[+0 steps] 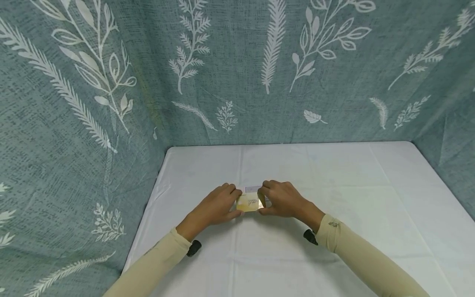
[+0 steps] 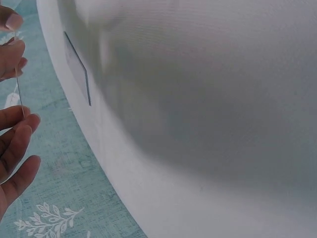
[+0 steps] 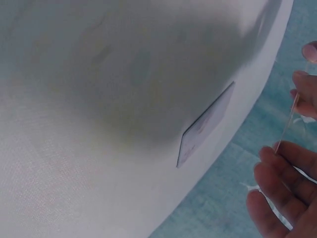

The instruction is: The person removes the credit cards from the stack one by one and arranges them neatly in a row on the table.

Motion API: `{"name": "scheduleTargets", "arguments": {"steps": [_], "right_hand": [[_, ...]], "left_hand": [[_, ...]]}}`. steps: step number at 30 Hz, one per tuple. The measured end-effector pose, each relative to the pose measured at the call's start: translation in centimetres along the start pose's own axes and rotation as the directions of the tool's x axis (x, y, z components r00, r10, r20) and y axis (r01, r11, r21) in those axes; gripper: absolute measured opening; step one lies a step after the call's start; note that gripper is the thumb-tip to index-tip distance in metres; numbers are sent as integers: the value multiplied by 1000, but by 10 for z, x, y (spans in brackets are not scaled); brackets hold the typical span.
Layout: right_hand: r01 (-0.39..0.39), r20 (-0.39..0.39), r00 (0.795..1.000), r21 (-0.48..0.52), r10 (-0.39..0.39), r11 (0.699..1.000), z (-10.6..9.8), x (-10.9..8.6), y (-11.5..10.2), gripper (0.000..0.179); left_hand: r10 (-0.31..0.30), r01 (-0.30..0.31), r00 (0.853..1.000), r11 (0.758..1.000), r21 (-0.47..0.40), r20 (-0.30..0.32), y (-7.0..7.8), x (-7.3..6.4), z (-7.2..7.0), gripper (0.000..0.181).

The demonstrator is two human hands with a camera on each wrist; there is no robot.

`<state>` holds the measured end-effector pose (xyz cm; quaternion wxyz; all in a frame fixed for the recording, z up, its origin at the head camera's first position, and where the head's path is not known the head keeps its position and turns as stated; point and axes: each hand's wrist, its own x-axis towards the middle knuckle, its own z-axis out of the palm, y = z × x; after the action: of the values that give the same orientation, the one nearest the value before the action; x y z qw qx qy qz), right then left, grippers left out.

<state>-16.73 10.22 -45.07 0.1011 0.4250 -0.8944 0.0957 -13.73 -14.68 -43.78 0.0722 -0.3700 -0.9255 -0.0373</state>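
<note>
A yellow and white card (image 1: 248,202) with dark script is held up over the table between both hands. My left hand (image 1: 220,204) pinches its left edge between thumb and fingers. At the opposite edge, my right hand (image 1: 282,199) pinches it the same way. Edge-on, the card (image 2: 19,89) looks like a thin line in the left wrist view. A second flat card, pale with a dark edge (image 3: 207,124), lies on the table below. In the head view this pale card (image 1: 252,189) is partly hidden behind the held one and the right hand.
A white cloth with fold creases covers the table (image 1: 352,214). Blue-green curtains with white leaf prints (image 1: 237,74) hang behind it and on both sides. Dark wrist devices (image 1: 310,237) sit below the cream sleeves.
</note>
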Motion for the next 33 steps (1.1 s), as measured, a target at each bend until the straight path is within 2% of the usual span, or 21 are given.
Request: {"name": "scheduleTargets", "arguments": {"steps": [15,20,27,33], "right_hand": [[20,-15,1000,33,-20,999,-4,-3,-5,33],[25,-21,999,21,-25,999,-5,-3,-7,34],[32,-11,999,10,-31,999,-6,-3,-11,45],[42,-27,999,11,-42,999,-6,-2,-14,43]], "left_hand": [[39,-38,999,999,30,-35,3,-6,-7,49],[38,-38,999,999,33,-28,5,-9,-9,50],[42,-41,999,998,37,-28,7,-14,-10,51],[35,-34,999,998,44,-32,7,-17,-11,52]]}}
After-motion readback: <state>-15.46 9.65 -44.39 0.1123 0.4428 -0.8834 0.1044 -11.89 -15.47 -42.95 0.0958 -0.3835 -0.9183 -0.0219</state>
